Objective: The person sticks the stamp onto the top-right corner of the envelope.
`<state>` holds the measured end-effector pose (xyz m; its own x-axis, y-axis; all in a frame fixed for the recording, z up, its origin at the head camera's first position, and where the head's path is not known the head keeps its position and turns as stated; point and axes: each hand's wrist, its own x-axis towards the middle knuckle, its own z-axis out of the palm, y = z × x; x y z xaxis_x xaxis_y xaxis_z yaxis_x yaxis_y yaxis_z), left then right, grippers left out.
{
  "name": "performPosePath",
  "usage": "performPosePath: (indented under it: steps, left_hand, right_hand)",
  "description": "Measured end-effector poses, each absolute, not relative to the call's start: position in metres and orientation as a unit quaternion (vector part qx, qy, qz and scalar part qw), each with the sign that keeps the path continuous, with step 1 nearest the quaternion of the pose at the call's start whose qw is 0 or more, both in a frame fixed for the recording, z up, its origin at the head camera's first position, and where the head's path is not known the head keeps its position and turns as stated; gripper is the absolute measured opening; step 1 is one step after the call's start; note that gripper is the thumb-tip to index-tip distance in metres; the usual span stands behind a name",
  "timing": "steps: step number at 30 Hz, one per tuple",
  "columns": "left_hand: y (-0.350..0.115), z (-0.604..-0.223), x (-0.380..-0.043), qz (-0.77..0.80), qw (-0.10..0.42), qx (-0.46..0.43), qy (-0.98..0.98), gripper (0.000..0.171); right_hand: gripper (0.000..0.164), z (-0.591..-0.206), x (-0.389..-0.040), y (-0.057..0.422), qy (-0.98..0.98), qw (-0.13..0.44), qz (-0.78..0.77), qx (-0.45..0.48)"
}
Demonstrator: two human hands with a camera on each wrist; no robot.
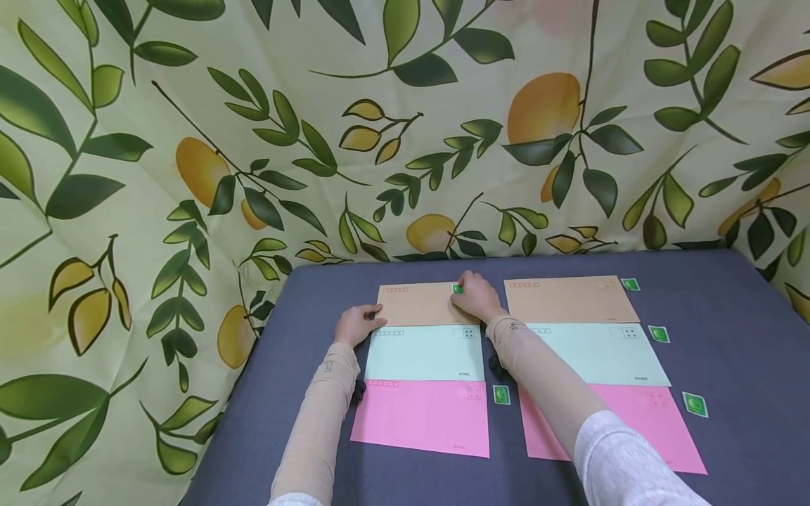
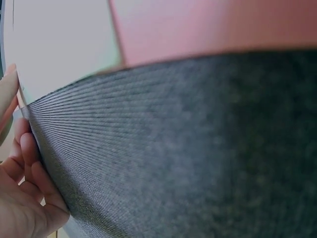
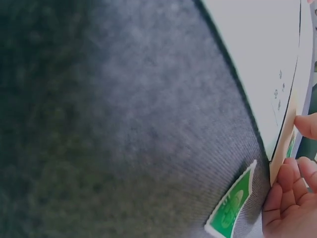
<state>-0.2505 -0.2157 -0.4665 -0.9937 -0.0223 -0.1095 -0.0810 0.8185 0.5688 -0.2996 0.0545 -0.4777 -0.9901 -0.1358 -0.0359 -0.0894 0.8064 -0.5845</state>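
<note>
Across a flat bench [image 1: 734, 337] covered in dark blue-grey cloth, two columns of rectangular paper envelopes, each running tan, pale mint, then pink from far to near. At the far end of the left column, between both hands, the tan paper envelope [image 1: 418, 309]. On its left edge, the left hand [image 1: 356, 325]: thumb and fingers apart, loosely bent, resting rather than gripping, probably to stop the light paper sliding. At its upper right corner, the right hand [image 1: 479, 297]: thumb and fingers pinching a small square green stamp [image 1: 458, 289] at its edges, likely for fine alignment with the corner; whether stuck down, cannot tell. Just nearer, the pale mint envelope [image 1: 418, 355], then the pink envelope [image 1: 420, 418], with a loose green stamp [image 1: 502, 395] just right of the latter. From the right wrist, another white-bordered stamp [image 3: 234, 203] visible on the cloth. Along the right column, a second tan envelope [image 1: 569, 302], second mint envelope [image 1: 607, 351] and second pink envelope [image 1: 652, 429], with an upper stamp [image 1: 631, 284], middle stamp [image 1: 659, 334] and lower stamp [image 1: 695, 405] beside their right edges, presumably paired off for easy reach.
</note>
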Motion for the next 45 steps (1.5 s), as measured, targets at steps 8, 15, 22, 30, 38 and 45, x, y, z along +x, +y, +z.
performPosePath:
  steps: [8, 15, 22, 30, 38, 45]
  left_hand:
    - [-0.209, -0.464, -0.248, 0.254, 0.041, -0.009, 0.966, 0.045]
    - [-0.208, -0.460, -0.245, 0.244, 0.038, 0.001, 0.969, 0.044]
    - [-0.205, -0.452, -0.242, 0.241, 0.038, 0.003, 0.970, 0.044]
    - [-0.176, -0.452, -0.236, 0.224, 0.001, 0.051, 0.973, 0.036]
    - [-0.123, -0.447, -0.231, 0.258, -0.009, 0.105, 0.960, 0.033]
    - [-0.077, -0.433, -0.228, 0.275, 0.016, 0.152, 0.949, 0.034]
  right_hand:
    - [0.045, -0.474, -0.296, 0.058, 0.941, 0.049, -0.328, -0.061]
    - [0.046, -0.460, -0.291, 0.064, 0.934, 0.052, -0.347, -0.072]
    - [0.044, -0.445, -0.286, 0.069, 0.922, 0.047, -0.378, -0.076]
    - [0.043, -0.433, -0.274, 0.085, 0.918, 0.010, -0.386, -0.092]
    - [0.034, -0.425, -0.261, 0.123, 0.908, -0.021, -0.408, -0.095]
    - [0.027, -0.420, -0.256, 0.167, 0.900, -0.084, -0.418, -0.087]
